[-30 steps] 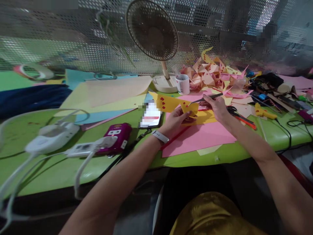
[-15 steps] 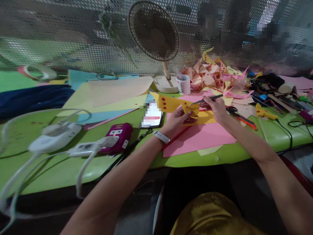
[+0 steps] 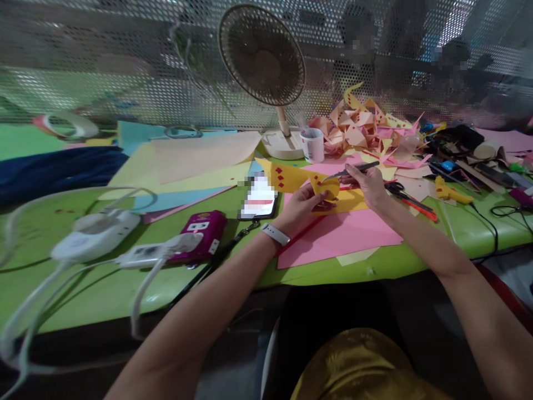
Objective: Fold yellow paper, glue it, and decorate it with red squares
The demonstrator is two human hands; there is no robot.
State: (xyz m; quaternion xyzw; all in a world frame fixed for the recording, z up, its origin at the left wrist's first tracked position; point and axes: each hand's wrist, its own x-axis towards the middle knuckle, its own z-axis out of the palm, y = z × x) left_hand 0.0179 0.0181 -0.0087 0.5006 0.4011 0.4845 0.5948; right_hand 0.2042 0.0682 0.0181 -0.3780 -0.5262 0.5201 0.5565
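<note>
My left hand [image 3: 306,203] is closed on a curled strip of yellow paper [image 3: 287,178] that carries small red diamond shapes. In my right hand [image 3: 367,183] is a pair of dark tweezers [image 3: 353,169], pinched between thumb and fingers. Their tips touch or nearly touch the strip by a red diamond; which of these I cannot tell. Below my hands lie another piece of yellow paper [image 3: 353,201] and a sheet of pink paper [image 3: 337,241]. The fingertips of my left hand are partly hidden behind the strip.
A phone [image 3: 259,197] and a purple power box [image 3: 202,236] with white plugs lie to the left. Behind stand a fan [image 3: 262,55], a white cup [image 3: 312,145] and a heap of cut paper [image 3: 358,128]. Scissors [image 3: 402,191] and a yellow glue gun [image 3: 452,191] lie to the right.
Almost nothing differs. The tweezer tips have shifted very slightly at the yellow strip, while both hands keep their hold.
</note>
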